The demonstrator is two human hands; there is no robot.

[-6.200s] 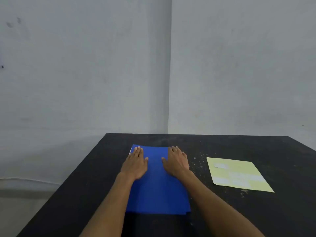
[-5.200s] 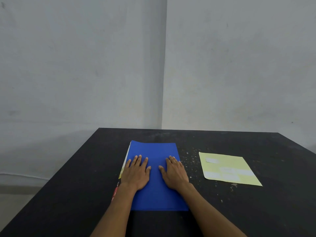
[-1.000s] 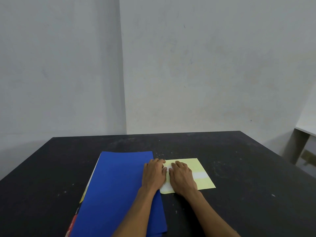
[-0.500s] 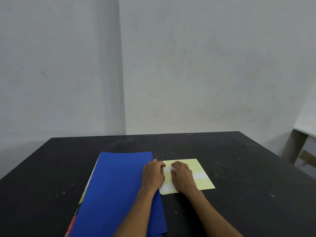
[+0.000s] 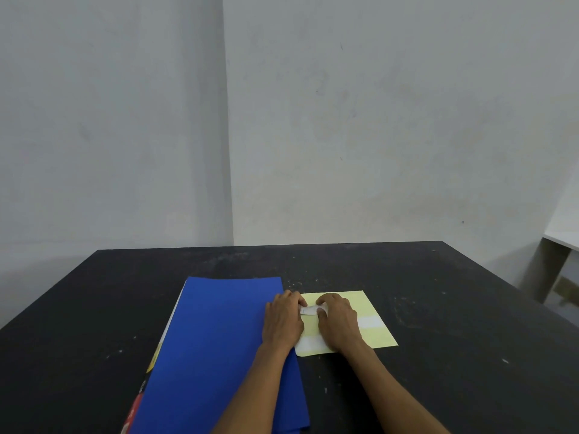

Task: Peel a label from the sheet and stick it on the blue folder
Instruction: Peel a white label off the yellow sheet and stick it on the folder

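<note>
A blue folder [image 5: 216, 343] lies flat on the black table [image 5: 454, 324], left of centre. Beside its right edge lies a pale yellow label sheet [image 5: 369, 308] with white labels on it. My left hand [image 5: 283, 321] rests at the folder's right edge and the sheet's left side. My right hand [image 5: 336, 321] lies on the sheet. Between the two hands' fingertips a small white label [image 5: 309, 310] curls up from the sheet, pinched by both hands.
Papers with yellow and red edges [image 5: 138, 408] stick out under the folder's left side. Grey walls meet in a corner behind the table. A white table [image 5: 560, 245] stands at the far right.
The hands went from the folder to the sheet. In the last second, the fingertips closed together and a white label lifted off the sheet between them.
</note>
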